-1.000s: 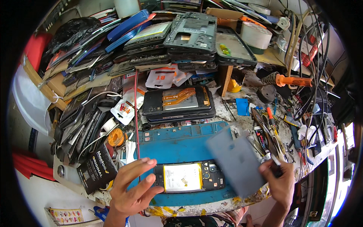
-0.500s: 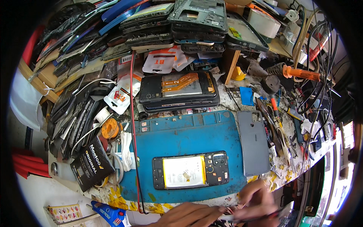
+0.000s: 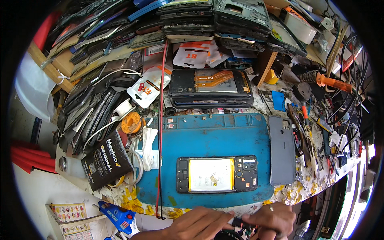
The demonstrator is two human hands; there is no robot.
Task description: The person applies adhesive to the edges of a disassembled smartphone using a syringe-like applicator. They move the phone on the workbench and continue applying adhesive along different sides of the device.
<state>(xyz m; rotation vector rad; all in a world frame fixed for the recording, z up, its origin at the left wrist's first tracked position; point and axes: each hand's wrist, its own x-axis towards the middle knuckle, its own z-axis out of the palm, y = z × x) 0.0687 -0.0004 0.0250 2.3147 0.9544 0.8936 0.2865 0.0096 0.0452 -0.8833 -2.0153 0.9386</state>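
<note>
At the lower edge my left hand (image 3: 200, 223) and my right hand (image 3: 273, 219) meet in front of the bench. Both are closed about a small dark object (image 3: 239, 222) with thin strands near it, too hidden to name. A ring shows on my right hand. Beyond them an opened phone (image 3: 184, 175) lies back up on the blue work mat (image 3: 216, 138), its white battery (image 3: 210, 175) with yellow edges exposed. To its right rests a grey phone back cover (image 3: 282, 154), partly on the mat's edge.
Stacked phones (image 3: 210, 88) stand behind the mat, with more piles above. A red and black cable pair (image 3: 161, 132) crosses the mat's left side. Left lie a black pouch (image 3: 107, 162) and orange spool (image 3: 131, 122); right, hand tools (image 3: 306, 136) and a soldering iron (image 3: 332, 82).
The view has shifted, so the bench sits further right in the picture. My right hand has drawn in close to my left, over the dark object; the phone stays on the mat.
</note>
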